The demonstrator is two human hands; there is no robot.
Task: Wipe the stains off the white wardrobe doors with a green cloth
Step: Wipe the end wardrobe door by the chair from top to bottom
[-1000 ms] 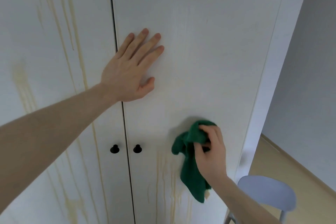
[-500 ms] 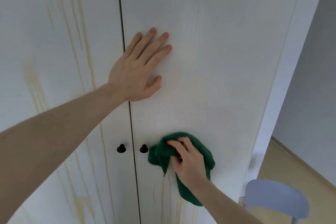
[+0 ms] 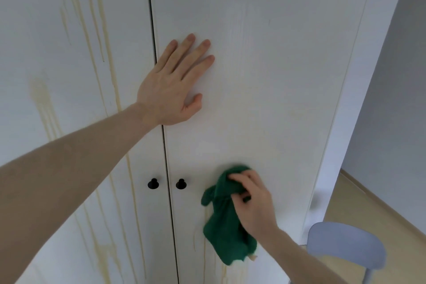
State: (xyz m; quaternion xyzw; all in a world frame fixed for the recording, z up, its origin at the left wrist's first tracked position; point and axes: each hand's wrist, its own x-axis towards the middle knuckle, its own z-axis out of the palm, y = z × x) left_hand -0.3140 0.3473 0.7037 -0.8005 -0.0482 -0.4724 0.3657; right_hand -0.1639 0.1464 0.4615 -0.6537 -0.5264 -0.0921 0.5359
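Note:
Two white wardrobe doors fill the view. The left door (image 3: 69, 76) carries long yellowish drip stains (image 3: 92, 18) from top to bottom. The right door (image 3: 265, 53) looks mostly clean above, with faint yellow streaks (image 3: 202, 258) low down. My left hand (image 3: 175, 83) presses flat on the right door beside the centre gap, fingers straight. My right hand (image 3: 251, 203) grips a bunched green cloth (image 3: 223, 230) against the right door, right of the knobs; the cloth's loose end hangs below.
Two black round knobs (image 3: 152, 184) (image 3: 181, 184) sit either side of the door gap. A pale blue chair back (image 3: 345, 246) stands at the lower right on a beige floor (image 3: 380, 210). A grey wall (image 3: 396, 99) runs along the right.
My right hand moved the cloth left toward the knobs, then back right across the lower right door. My left hand stayed pressed on the door.

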